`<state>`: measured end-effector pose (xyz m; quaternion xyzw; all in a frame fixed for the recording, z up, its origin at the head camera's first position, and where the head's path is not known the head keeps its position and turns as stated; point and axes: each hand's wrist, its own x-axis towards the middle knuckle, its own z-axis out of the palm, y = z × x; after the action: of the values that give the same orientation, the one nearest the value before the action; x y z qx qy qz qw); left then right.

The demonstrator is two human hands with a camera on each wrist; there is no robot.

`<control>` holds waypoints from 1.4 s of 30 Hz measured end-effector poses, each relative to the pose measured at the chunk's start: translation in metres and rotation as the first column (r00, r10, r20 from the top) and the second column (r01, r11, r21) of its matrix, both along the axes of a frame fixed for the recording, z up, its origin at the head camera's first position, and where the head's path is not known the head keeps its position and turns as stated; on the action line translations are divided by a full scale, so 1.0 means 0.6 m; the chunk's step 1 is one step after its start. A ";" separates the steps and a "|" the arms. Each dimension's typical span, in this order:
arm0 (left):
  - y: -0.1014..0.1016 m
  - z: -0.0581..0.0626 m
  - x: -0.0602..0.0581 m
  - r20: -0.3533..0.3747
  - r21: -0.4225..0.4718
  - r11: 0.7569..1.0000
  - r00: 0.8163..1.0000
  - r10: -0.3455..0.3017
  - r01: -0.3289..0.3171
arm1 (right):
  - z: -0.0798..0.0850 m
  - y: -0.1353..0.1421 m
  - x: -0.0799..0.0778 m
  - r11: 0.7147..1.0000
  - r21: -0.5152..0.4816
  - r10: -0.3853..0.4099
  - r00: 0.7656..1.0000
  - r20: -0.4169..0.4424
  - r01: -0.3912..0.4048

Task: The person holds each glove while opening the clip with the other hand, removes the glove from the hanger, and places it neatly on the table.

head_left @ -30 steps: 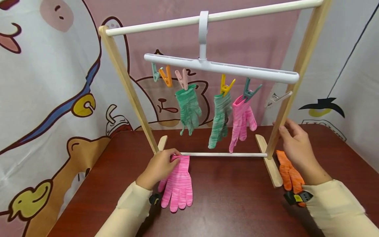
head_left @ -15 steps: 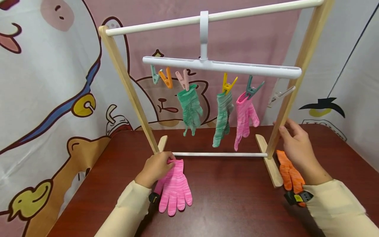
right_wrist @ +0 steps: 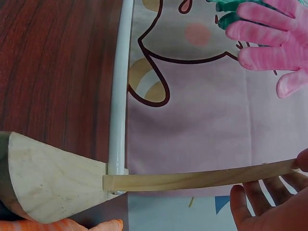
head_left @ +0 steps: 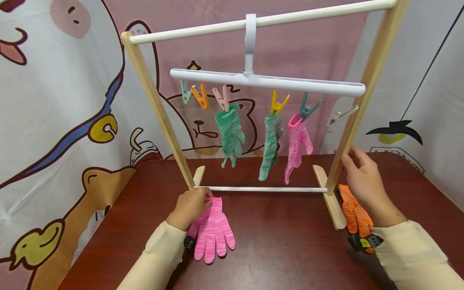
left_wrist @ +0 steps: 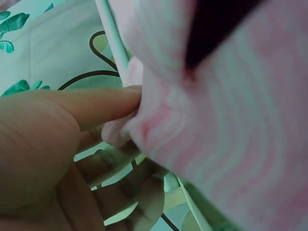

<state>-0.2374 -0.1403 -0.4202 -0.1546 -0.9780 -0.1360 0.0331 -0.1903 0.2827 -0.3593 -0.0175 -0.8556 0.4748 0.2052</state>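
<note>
My left hand (head_left: 189, 207) pinches the cuff of a pink striped glove (head_left: 214, 235) between thumb and fingers; in the left wrist view the thumb presses into the pink knit (left_wrist: 216, 125). The glove's fingers point toward me, low over the table. At the right, my right hand (head_left: 366, 183) holds the wooden post (head_left: 346, 157) of a drying rack. The right wrist view has its fingertips (right_wrist: 239, 197) along that post (right_wrist: 202, 180). From a white hanger (head_left: 268, 81) hang two green gloves (head_left: 230, 135) (head_left: 270, 145) and a pink glove (head_left: 299, 141), each in a clothespin.
An orange glove (head_left: 355, 211) lies beside the rack's right foot (head_left: 330, 199), under my right forearm. Clothespins without gloves hang at both hanger ends: light green (head_left: 185, 92) and orange (head_left: 201, 96) left, white (head_left: 340, 117) right. A white lower bar (head_left: 264, 189) spans the rack.
My left hand has drawn the pink glove slightly left and toward me. The hanger and its gloves have swayed a little. The right hand stays on the post.
</note>
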 end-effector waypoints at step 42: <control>0.011 0.098 0.034 -0.246 0.161 0.987 0.969 0.016 0.025 | 0.006 -0.005 0.002 0.999 0.042 -0.018 0.998 0.053 0.016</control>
<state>-0.2169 -0.1338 -0.3611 -0.1694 -0.9515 -0.1952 0.1666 -0.1893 0.2798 -0.3554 -0.0331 -0.8704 0.4545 0.1866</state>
